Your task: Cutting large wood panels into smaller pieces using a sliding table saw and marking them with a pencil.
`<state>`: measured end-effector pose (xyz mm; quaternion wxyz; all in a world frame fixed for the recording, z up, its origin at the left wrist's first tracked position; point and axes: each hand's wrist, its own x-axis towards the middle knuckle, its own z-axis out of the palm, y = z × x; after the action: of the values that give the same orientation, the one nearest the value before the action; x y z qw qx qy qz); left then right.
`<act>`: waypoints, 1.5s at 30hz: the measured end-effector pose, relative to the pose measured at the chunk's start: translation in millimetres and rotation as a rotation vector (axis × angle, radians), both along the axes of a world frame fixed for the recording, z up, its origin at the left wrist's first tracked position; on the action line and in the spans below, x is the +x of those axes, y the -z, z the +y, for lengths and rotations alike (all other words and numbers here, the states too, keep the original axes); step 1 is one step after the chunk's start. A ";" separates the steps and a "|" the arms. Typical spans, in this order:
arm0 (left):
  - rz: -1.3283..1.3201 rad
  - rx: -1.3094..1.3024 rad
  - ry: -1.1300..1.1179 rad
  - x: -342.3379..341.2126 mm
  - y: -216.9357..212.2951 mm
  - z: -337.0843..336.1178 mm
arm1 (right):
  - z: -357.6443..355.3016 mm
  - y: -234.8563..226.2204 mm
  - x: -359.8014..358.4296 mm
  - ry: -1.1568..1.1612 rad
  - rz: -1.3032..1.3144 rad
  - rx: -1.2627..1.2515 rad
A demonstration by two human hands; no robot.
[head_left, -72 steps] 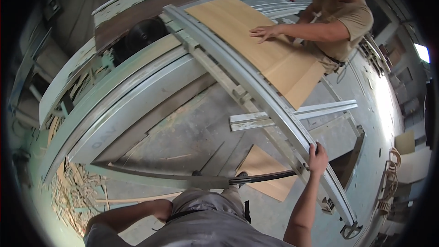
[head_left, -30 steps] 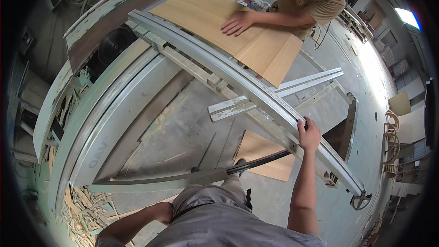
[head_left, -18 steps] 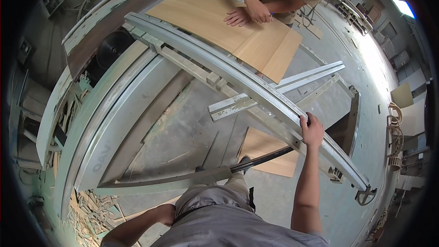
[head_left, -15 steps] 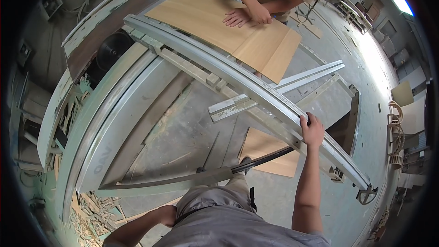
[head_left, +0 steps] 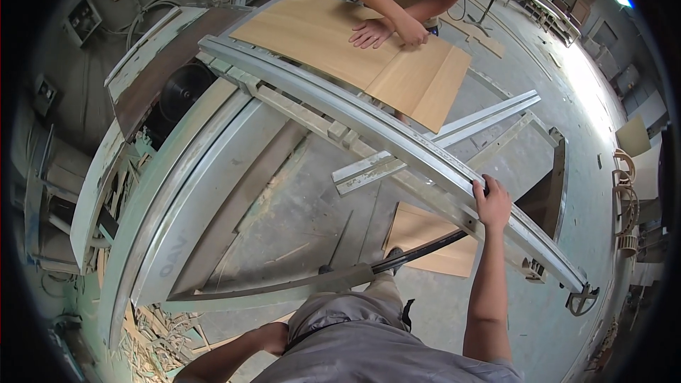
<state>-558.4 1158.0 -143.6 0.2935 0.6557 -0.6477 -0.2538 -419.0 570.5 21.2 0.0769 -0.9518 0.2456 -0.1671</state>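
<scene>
While the right hand (head_left: pixel 493 201) is resting on the silver rail (head_left: pixel 408 140), its fingers are curling over the top, though the view is not showing whether they are clamping or only lying there. That rail is forming the near edge of the metal frame, slanting from the frame's far left corner down toward its near right end, and the hand is sitting on the right-hand part of it. Beyond the rail, up and to the left of the grip, the wooden panel (head_left: pixel 340 35) is lying flat, its long axis running roughly along the rail and its nearest corner pointing toward the right hand. A co-worker is standing at the panel's far edge, pressing one hand (head_left: pixel 372 33) flat on it and holding the other hand (head_left: pixel 413 32) closed just beside (what that one is gripping, if anything, is not showing clearly). Much farther from the panel, the left hand (head_left: pixel 275 338) is bending in against the person's waist, well apart from the rail, its fingers hiding too much to tell their state. Under the rail, a second board (head_left: pixel 436 241) is lying on the floor.
</scene>
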 end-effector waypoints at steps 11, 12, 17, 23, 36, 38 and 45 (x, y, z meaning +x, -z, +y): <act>0.158 0.489 -0.017 -2.9 -17.0 5.4 | 1.6 -0.3 1.2 0.006 0.005 -0.004; 0.157 0.494 -0.018 -3.8 -18.6 5.5 | 2.2 0.5 2.4 0.002 0.003 -0.010; -0.040 0.635 0.293 0.5 -14.5 -7.8 | -2.8 -0.1 -2.9 -0.007 -0.029 0.009; 0.098 0.156 -0.101 -12.0 -0.7 6.0 | 2.8 2.8 3.4 -0.010 -0.016 -0.003; 0.222 0.302 -0.162 5.8 -21.7 -10.3 | -2.8 -0.1 -1.3 0.007 0.025 0.019; 0.260 0.320 -0.183 8.4 -31.4 -14.7 | -2.6 -1.2 -1.3 0.004 0.023 0.021; 0.231 0.308 -0.174 2.8 -19.1 -5.0 | -1.3 -2.1 0.4 -0.002 0.019 0.017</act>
<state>-555.6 1153.1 -124.5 0.2830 0.7129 -0.5041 -0.3970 -418.5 569.2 23.3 0.0830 -0.9528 0.2468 -0.1560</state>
